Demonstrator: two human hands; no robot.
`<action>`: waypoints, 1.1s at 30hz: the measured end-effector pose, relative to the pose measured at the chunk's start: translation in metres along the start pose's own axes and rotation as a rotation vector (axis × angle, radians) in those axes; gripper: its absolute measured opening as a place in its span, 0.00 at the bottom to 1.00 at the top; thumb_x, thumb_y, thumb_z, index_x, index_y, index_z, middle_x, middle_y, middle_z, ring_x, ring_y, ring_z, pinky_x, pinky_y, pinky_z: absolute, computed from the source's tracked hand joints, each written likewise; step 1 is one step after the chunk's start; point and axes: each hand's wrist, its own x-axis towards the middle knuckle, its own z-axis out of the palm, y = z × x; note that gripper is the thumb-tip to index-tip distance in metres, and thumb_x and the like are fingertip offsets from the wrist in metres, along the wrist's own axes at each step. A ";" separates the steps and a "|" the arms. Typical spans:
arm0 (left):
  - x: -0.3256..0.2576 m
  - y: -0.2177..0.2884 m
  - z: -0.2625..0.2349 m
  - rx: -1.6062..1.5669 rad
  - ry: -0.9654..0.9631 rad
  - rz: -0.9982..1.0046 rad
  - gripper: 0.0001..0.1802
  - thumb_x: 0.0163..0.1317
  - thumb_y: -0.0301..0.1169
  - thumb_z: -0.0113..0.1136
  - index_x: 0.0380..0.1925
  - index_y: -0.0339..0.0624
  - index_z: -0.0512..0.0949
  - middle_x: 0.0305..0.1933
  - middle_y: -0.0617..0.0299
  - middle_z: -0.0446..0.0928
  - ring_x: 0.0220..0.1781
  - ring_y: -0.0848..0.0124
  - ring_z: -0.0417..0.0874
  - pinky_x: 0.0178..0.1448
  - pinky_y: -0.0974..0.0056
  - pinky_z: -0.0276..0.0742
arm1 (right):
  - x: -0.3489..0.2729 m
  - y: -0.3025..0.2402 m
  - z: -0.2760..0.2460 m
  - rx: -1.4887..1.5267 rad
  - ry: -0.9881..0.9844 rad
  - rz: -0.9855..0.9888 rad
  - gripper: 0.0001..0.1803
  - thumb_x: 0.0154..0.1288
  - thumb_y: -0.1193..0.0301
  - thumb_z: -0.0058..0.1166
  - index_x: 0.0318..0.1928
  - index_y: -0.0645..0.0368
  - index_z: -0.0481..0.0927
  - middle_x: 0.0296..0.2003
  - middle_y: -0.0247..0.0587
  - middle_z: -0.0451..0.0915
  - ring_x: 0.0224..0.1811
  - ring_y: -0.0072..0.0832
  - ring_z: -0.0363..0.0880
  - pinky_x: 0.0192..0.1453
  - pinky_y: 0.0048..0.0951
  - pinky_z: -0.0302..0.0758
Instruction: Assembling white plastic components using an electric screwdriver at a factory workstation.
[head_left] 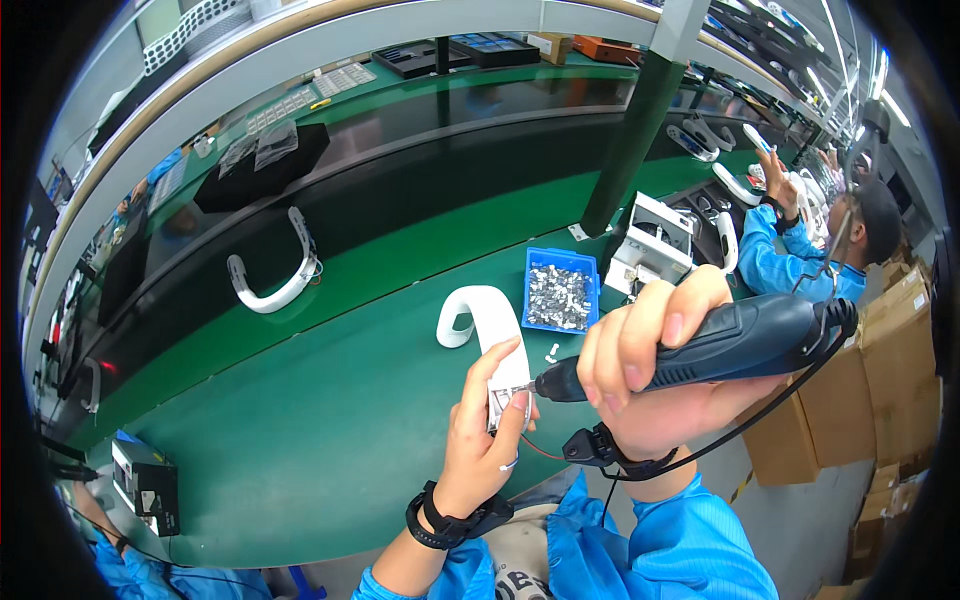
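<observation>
My left hand [473, 438] grips a white curved, hook-shaped plastic housing [494, 318] over the green bench. Its fingers and thumb close around the housing's near end, where an opening shows small inner parts. A thin red wire [541, 450] trails from that end. In my right hand [650, 345] is a black electric screwdriver [745, 340], lying almost level with its tip pointing left. That tip meets the housing's open end beside my left thumb; the exact contact point is too small to make out.
A blue bin [561, 290] of small metal parts stands beyond the housing, near small white pieces [552, 353]. Right of it is a white-and-grey machine [655, 240]. Another curved housing [275, 298] lies at far left. A green post [630, 150] rises behind. A co-worker [800, 250] sits right, near cardboard boxes [880, 380].
</observation>
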 end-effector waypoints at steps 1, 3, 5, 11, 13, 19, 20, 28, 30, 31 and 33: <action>-0.001 0.000 -0.001 0.003 0.007 -0.001 0.28 0.80 0.24 0.50 0.77 0.41 0.62 0.49 0.60 0.79 0.40 0.76 0.79 0.43 0.69 0.79 | -0.001 0.003 0.000 0.006 -0.002 0.003 0.42 0.70 0.25 0.45 0.44 0.56 0.67 0.27 0.43 0.75 0.18 0.34 0.74 0.23 0.37 0.74; -0.001 0.001 0.000 0.011 0.001 -0.012 0.28 0.79 0.24 0.50 0.77 0.41 0.62 0.49 0.60 0.79 0.40 0.76 0.79 0.43 0.69 0.79 | -0.004 0.008 -0.001 0.021 0.001 0.024 0.43 0.69 0.25 0.46 0.44 0.58 0.68 0.27 0.45 0.76 0.18 0.35 0.74 0.23 0.39 0.74; -0.001 0.000 0.000 -0.012 0.007 -0.016 0.28 0.79 0.24 0.51 0.77 0.42 0.62 0.49 0.60 0.79 0.40 0.77 0.79 0.43 0.69 0.79 | -0.005 0.011 -0.002 0.028 -0.006 0.024 0.43 0.69 0.25 0.47 0.44 0.59 0.68 0.27 0.46 0.76 0.18 0.36 0.75 0.24 0.39 0.75; -0.001 -0.001 -0.001 -0.025 -0.004 -0.007 0.28 0.78 0.23 0.50 0.77 0.41 0.63 0.48 0.60 0.79 0.41 0.77 0.79 0.43 0.69 0.78 | -0.008 0.017 0.004 0.074 0.046 0.062 0.49 0.60 0.19 0.48 0.45 0.60 0.70 0.26 0.47 0.76 0.21 0.35 0.75 0.25 0.37 0.75; 0.001 0.001 0.001 0.005 0.025 0.022 0.28 0.77 0.23 0.52 0.76 0.41 0.64 0.38 0.60 0.81 0.36 0.75 0.80 0.43 0.67 0.78 | -0.010 0.017 0.009 0.106 0.109 0.071 0.56 0.51 0.13 0.47 0.44 0.60 0.73 0.26 0.45 0.77 0.22 0.33 0.75 0.25 0.33 0.74; -0.001 0.000 -0.001 0.080 0.054 0.085 0.29 0.77 0.23 0.51 0.76 0.41 0.64 0.38 0.59 0.82 0.35 0.74 0.81 0.43 0.66 0.79 | -0.006 0.014 0.014 0.141 0.090 0.203 0.52 0.51 0.17 0.55 0.43 0.60 0.73 0.28 0.46 0.77 0.25 0.35 0.77 0.30 0.36 0.75; -0.002 0.000 -0.001 0.083 0.059 0.087 0.29 0.77 0.23 0.51 0.76 0.41 0.64 0.38 0.59 0.82 0.35 0.74 0.81 0.43 0.66 0.79 | -0.007 0.015 0.015 0.083 0.073 0.193 0.48 0.59 0.21 0.54 0.42 0.61 0.72 0.27 0.49 0.76 0.23 0.37 0.76 0.29 0.39 0.75; -0.003 -0.011 0.005 0.095 0.068 0.102 0.32 0.72 0.20 0.53 0.76 0.46 0.66 0.34 0.53 0.83 0.30 0.69 0.83 0.36 0.64 0.77 | -0.006 0.016 0.023 -0.091 0.064 0.259 0.45 0.64 0.24 0.54 0.38 0.60 0.70 0.23 0.49 0.74 0.17 0.35 0.72 0.23 0.38 0.73; -0.004 -0.012 0.003 0.119 0.072 0.089 0.32 0.72 0.21 0.54 0.76 0.47 0.66 0.33 0.54 0.83 0.29 0.68 0.83 0.36 0.63 0.76 | -0.008 0.022 0.024 -0.110 0.112 0.226 0.45 0.63 0.22 0.52 0.38 0.58 0.69 0.21 0.46 0.74 0.15 0.31 0.71 0.20 0.34 0.72; -0.004 -0.013 0.003 0.138 0.065 0.074 0.32 0.72 0.21 0.54 0.76 0.48 0.67 0.32 0.54 0.83 0.28 0.67 0.84 0.35 0.63 0.76 | -0.008 0.024 0.022 -0.110 0.108 0.226 0.45 0.63 0.22 0.52 0.38 0.58 0.69 0.21 0.46 0.74 0.15 0.31 0.71 0.20 0.34 0.72; -0.004 -0.014 0.004 0.129 0.075 0.093 0.31 0.72 0.22 0.55 0.75 0.48 0.67 0.32 0.55 0.83 0.27 0.67 0.83 0.34 0.63 0.76 | -0.008 0.026 0.018 -0.098 0.066 0.211 0.46 0.62 0.22 0.53 0.39 0.58 0.69 0.21 0.44 0.73 0.15 0.31 0.71 0.19 0.33 0.71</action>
